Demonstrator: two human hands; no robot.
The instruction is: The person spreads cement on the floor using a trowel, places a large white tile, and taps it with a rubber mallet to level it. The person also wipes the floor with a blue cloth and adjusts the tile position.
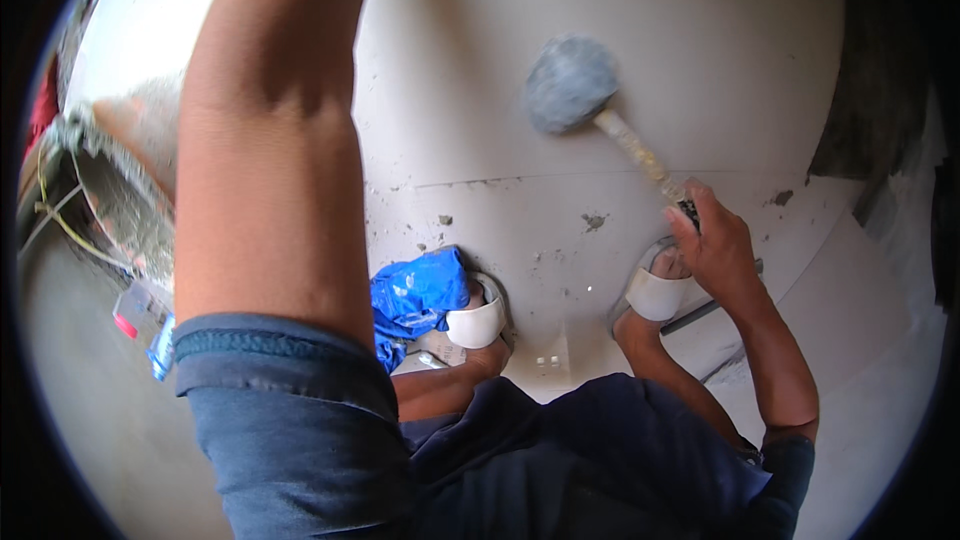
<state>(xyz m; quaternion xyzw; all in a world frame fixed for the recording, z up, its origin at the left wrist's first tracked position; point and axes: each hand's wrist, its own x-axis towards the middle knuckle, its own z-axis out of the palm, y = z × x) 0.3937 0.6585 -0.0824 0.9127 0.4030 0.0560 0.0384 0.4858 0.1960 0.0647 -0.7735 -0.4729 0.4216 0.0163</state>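
My right hand (715, 235) grips the pale, stained handle of a mallet (568, 82) with a grey, dusty rubber head, held over a large pale tile surface (450, 70). My left forearm (268, 170) reaches up out of the top of the view, so my left hand is out of sight. My feet in white sandals (655, 295) stand on the tiles near the lower middle. A crumpled blue plastic bag or cloth (415, 295) lies beside my left foot. A thin joint line runs across the tiles below the mallet head, with bits of grey mortar scattered about.
At the left are a rough mortar edge (120, 190) with yellow cable (70, 225), a clear container with a red cap (130, 315) and a bottle (161, 348). A dark uneven strip (855, 110) borders the tiles at upper right. A dark bar (700, 310) lies behind my right foot.
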